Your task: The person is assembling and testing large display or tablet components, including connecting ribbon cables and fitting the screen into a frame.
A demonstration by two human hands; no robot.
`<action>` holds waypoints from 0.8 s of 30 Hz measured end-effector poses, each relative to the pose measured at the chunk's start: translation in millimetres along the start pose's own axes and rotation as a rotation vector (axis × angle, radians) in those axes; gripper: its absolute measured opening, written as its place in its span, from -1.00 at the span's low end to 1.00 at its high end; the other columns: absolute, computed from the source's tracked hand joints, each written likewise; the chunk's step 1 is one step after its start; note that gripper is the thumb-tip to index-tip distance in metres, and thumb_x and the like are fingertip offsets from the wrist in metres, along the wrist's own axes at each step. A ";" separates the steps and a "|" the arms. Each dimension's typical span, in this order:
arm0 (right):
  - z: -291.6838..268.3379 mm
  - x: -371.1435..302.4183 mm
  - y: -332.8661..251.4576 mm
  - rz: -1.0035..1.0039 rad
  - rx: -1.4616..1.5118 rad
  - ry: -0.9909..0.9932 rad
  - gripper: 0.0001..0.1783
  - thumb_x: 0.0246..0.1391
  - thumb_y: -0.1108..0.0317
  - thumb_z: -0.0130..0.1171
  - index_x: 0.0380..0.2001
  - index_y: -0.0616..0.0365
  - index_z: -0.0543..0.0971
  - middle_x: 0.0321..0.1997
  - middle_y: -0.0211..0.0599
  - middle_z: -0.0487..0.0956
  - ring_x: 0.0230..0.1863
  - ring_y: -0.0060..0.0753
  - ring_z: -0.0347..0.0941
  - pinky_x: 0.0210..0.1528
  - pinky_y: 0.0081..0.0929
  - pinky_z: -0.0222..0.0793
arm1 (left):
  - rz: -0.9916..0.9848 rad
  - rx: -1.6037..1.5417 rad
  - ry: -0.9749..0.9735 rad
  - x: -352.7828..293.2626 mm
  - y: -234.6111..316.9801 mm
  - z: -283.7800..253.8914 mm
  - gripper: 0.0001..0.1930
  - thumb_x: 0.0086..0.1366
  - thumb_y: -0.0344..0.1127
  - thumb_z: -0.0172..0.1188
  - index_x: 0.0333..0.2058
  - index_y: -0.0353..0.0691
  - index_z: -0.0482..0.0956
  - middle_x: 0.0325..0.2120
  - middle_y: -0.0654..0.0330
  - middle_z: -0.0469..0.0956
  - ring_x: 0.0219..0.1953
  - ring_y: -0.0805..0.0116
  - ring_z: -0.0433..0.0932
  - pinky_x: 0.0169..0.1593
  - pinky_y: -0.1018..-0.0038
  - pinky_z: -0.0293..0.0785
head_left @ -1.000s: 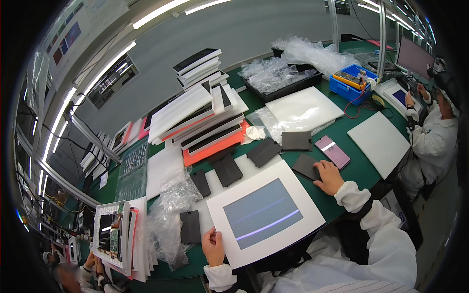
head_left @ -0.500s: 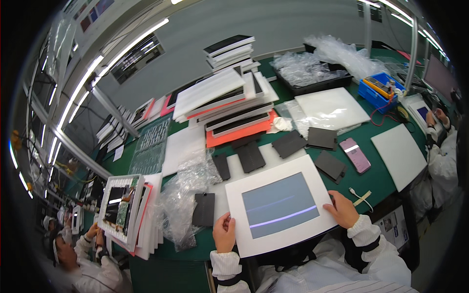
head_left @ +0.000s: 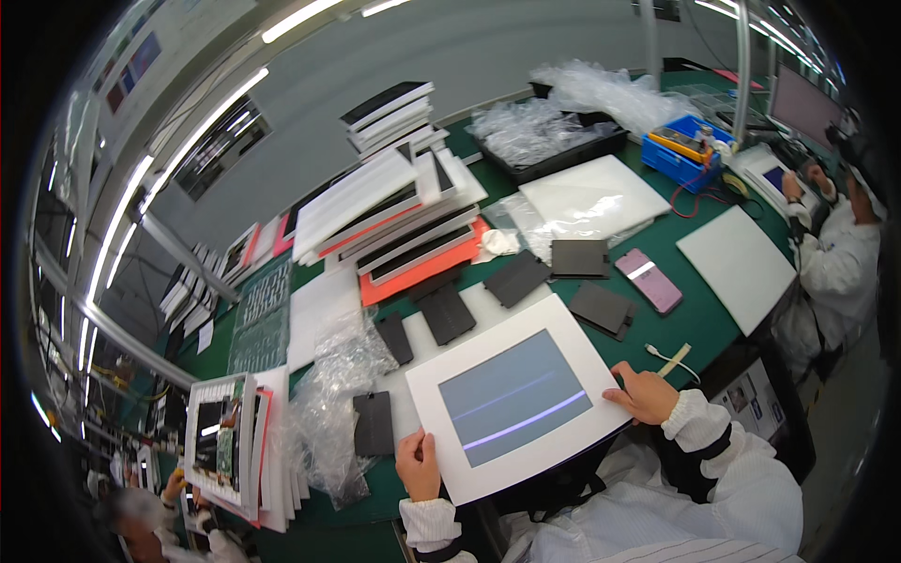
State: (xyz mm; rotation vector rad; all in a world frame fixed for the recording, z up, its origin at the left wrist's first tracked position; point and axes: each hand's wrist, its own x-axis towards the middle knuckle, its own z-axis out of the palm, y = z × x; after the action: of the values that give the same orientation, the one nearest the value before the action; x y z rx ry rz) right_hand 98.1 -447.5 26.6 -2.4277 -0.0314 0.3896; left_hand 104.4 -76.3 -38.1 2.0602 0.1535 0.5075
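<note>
A white-framed display panel with a grey screen is tilted up in front of me, close to the table's near edge. My left hand pinches its lower left corner, thumb on the front and the other fingers partly hidden. At the right edge, my right hand grips the frame with its thumb on the front. Light streaks reflect across the screen. Just beyond the panel lie several dark grey flat covers, one of them near my left hand. A white cable rests beyond my right hand.
Stacked panels rise at the back. Left are crumpled clear plastic and an upright stack with an exposed circuit board. Right are a pink phone, white sheet and blue bin. Co-workers sit at both sides.
The whole view has shifted, so the table's things appear further left. Both my hands keep their hold on the display panel, which stays in much the same pose.
</note>
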 end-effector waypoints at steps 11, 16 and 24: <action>32.0 -40.1 13.5 0.094 1.297 0.125 -0.46 0.04 0.23 0.18 0.03 0.34 0.35 -0.28 -0.36 0.54 -0.43 -0.67 0.39 -0.44 -0.75 0.34 | -0.017 0.067 -0.068 -1.1 2.3 -0.2 -0.78 0.20 -0.37 0.12 -0.26 -0.43 0.53 -0.44 0.21 0.43 -0.52 0.51 0.33 -0.41 0.59 0.28; 56.6 -48.2 12.7 0.083 1.812 0.033 -0.50 0.02 0.47 0.15 0.07 0.26 0.35 -0.07 -0.38 0.48 -0.11 -0.58 0.34 -0.03 -0.62 0.24 | -0.031 0.019 -0.059 0.1 -6.5 -3.4 -0.75 0.23 -0.35 0.09 -0.23 -0.48 0.51 -0.40 0.17 0.48 -0.41 0.49 0.40 -0.31 0.57 0.33; 82.3 -59.5 -49.6 -0.326 1.975 -0.054 -0.07 -0.12 0.61 0.23 0.23 0.11 -0.09 0.25 -0.31 0.03 0.23 -0.34 0.08 0.28 -0.35 0.03 | 0.003 0.039 -0.074 2.6 -13.7 -6.6 -0.73 0.25 -0.34 0.05 -0.21 -0.48 0.50 -0.36 0.14 0.50 -0.35 0.43 0.44 -0.24 0.53 0.36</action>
State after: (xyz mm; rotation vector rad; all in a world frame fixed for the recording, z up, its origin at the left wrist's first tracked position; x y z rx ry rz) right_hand 21.6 -365.4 13.5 -0.4413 -0.0354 0.1324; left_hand 105.3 -63.1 -46.1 2.1145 0.1172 0.4319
